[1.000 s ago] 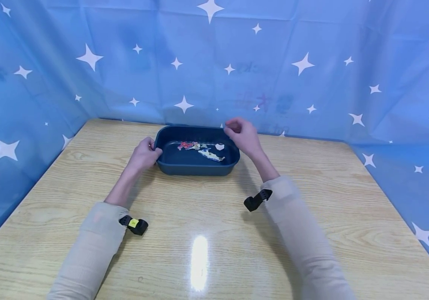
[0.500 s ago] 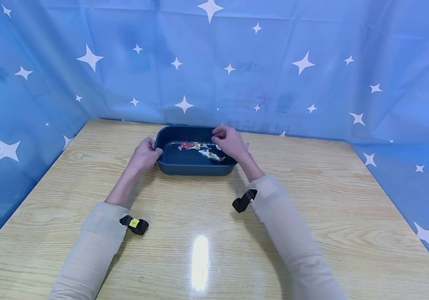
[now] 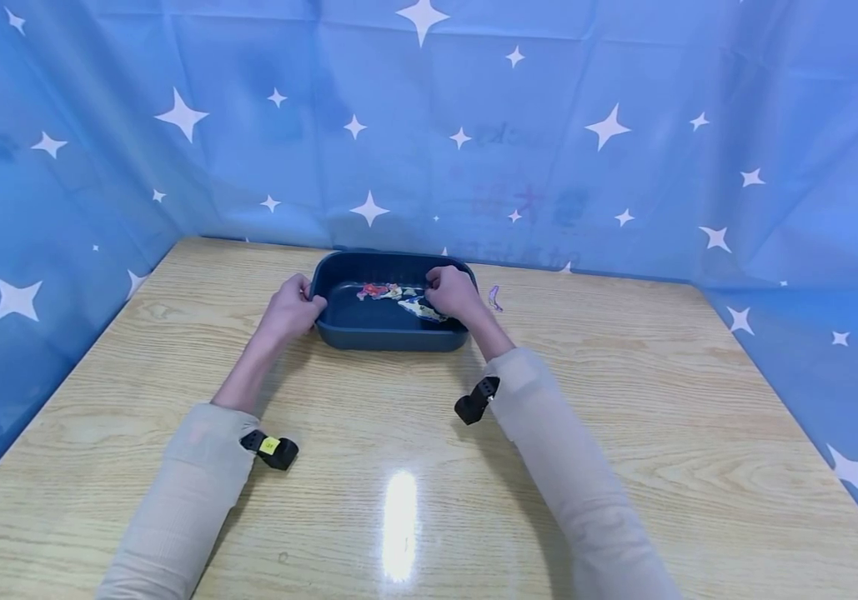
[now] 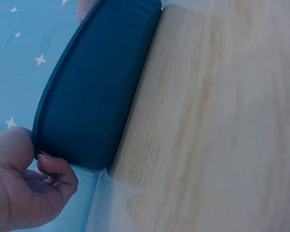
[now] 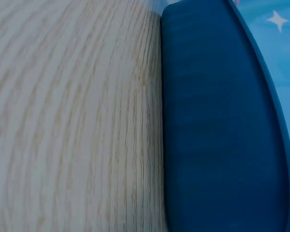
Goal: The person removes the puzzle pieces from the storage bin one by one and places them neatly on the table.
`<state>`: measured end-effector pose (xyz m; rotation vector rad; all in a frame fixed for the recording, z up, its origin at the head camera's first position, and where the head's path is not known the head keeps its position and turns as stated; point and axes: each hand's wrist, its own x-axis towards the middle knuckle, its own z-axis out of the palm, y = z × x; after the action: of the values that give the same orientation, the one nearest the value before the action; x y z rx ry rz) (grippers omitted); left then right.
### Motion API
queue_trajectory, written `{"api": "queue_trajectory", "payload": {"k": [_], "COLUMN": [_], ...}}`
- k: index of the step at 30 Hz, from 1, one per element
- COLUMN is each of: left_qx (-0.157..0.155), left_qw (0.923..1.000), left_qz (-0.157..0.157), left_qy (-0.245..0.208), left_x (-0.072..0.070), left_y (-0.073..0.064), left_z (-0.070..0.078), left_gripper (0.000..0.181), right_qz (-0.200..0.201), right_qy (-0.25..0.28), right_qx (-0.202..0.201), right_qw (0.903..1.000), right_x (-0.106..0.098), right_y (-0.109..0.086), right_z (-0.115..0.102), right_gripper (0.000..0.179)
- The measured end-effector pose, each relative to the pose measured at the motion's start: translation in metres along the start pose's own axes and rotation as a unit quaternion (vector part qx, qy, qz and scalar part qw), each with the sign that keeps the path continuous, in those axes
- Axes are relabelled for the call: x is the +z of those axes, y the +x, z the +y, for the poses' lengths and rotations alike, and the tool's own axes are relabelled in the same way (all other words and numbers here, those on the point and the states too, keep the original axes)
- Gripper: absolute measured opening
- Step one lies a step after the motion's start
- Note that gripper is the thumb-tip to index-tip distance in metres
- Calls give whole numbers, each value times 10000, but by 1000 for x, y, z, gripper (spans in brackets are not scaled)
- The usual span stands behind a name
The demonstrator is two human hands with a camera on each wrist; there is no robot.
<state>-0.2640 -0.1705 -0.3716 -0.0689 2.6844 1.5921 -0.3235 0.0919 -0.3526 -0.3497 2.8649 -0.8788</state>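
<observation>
A dark blue basin stands at the far side of the table. My left hand pinches its left rim between thumb and curled fingers, and the left wrist view shows this hand on the rim. My right hand reaches in over the right end, fingers bent down inside; I cannot tell whether they hold anything. Within the basin lie a red crumpled scrap, pale scraps and a longer white-and-blue torn wrapper piece near the right fingers. In the right wrist view, the basin wall hides most of that hand.
A small purple-edged scrap lies on the wooden table just right of the basin. Behind the table hangs a blue cloth with white stars, close to the basin's back edge.
My right hand has moved left and down from above the right rim into the basin, covering the small white piece there. The purple-edged scrap has come into view. The left hand stays put.
</observation>
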Motion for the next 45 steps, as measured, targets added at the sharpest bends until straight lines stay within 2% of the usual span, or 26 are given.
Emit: {"api": "queue_trajectory", "payload": {"k": [8, 18, 25, 29, 36, 40, 45], "left_qx": [-39, -79, -91, -80, -46, -64, -96], "left_qw": [10000, 9999, 9999, 10000, 10000, 9999, 9999], "left_qz": [9, -45, 11, 19, 24, 18, 14], "left_qy": [6, -56, -81, -36, 59, 79, 91], "left_x": [0, 0, 2, 1, 1, 1, 1], "left_y": [0, -2, 0, -1, -1, -1, 0], "left_z": [1, 4, 3, 2, 2, 1, 1], "left_gripper": [9, 10, 10, 9, 10, 10, 9], "right_qz": [-150, -57, -19, -113, -198, -139, -19], "right_qy": [73, -18, -388, -501, -304, -210, 38], "right_qx": [20, -50, -162, -47, 286, 135, -182], "right_qw": [9999, 10000, 9991, 9987, 9989, 9996, 9998], "right_x": [2, 8, 10, 11, 12, 13, 13], "right_y": [2, 10, 11, 11, 11, 11, 11], "right_z": [0, 3, 0, -1, -1, 0, 1], "right_gripper": [36, 22, 23, 22, 21, 22, 12]}}
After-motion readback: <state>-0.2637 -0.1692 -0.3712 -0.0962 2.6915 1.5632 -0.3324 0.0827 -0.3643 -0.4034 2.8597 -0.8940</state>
